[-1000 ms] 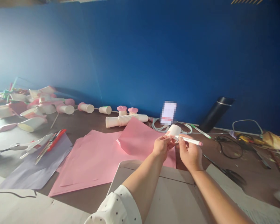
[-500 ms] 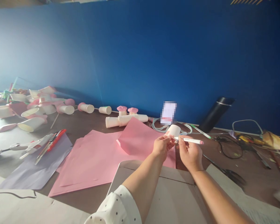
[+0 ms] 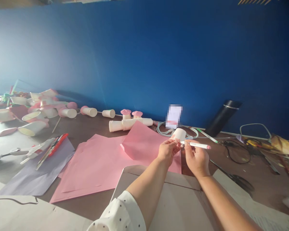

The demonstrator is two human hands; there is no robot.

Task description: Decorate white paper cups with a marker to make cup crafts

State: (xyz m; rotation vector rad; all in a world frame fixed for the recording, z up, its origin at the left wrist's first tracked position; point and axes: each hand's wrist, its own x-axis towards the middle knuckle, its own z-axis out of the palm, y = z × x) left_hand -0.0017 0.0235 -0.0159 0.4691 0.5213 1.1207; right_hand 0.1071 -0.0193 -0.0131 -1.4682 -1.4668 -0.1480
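My left hand [image 3: 167, 150] is closed around a small white paper cup [image 3: 179, 133] with a pink edge, held above the table. My right hand [image 3: 195, 158] grips a white marker with a pink cap [image 3: 197, 145]; its tip touches the cup's side. Both hands hover over pink paper sheets [image 3: 103, 162] spread on the brown table.
A lying stack of white cups [image 3: 128, 123] and two pink-topped cup mushrooms [image 3: 126, 113] sit behind the paper. Scattered cups [image 3: 33, 112] lie far left, scissors and tools [image 3: 47, 147] at left. A black flask [image 3: 223, 117], cables [image 3: 238, 150] and black scissors [image 3: 240, 181] lie at right. A cardboard box [image 3: 173, 205] is close below.
The marker's capped end has dipped slightly; otherwise both hands hold almost still on the cup.
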